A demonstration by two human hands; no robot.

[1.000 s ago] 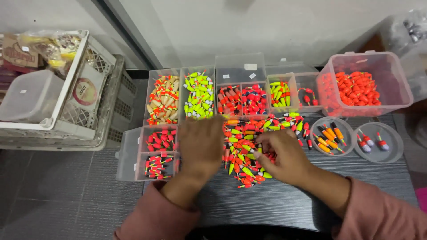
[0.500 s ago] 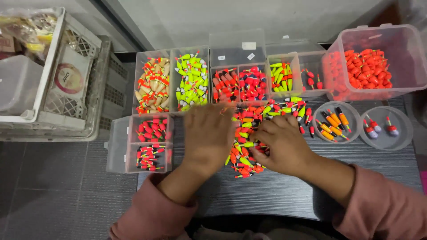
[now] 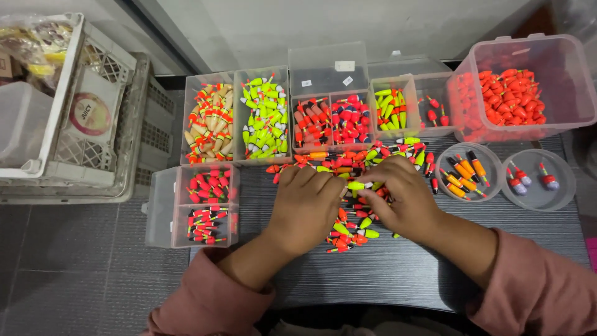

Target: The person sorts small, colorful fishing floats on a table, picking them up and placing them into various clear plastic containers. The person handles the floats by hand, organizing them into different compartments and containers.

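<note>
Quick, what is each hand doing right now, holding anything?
Left hand: fingers curled down on the pile of floats; grip cannot be told.
Right hand: pinching a yellow-green float.

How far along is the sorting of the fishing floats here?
Well along: the clear boxes and the big tub already hold floats grouped by colour. In hand: the left hand and right hand pinch a yellow-green float over the loose pile. Left: that mixed pile on the dark table.
</note>
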